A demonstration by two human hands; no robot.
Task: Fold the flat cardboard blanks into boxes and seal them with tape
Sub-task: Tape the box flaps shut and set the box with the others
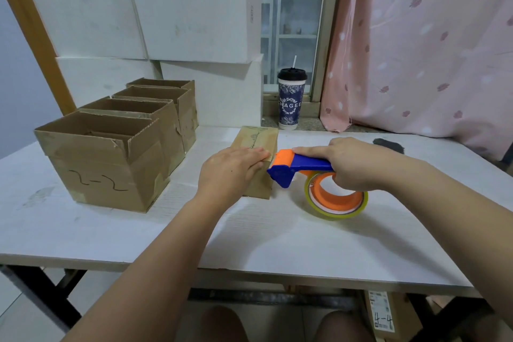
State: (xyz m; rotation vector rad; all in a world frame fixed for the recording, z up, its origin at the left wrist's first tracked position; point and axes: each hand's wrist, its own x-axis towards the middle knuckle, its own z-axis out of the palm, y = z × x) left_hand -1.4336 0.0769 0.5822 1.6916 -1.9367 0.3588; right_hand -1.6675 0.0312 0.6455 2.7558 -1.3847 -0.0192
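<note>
A small brown cardboard box [256, 137] stands on the white table [249, 239] in the middle. My left hand [231, 168] lies flat on its top with straight fingers, pressing it down. My right hand [352, 164] grips the blue handle of a blue and orange tape dispenser [288, 165], index finger stretched along the top. The dispenser's orange head touches the box's right top edge. Its roll of clear tape [337, 201] hangs below my right hand, just above the table.
Several open brown boxes [108, 158] stand in a row at the left. Stacked white cartons [155, 16] rise behind them. A lidded cup with a straw [291, 98] sits on the sill, next to a pink curtain [424, 44]. Another box [384, 314] lies under the table.
</note>
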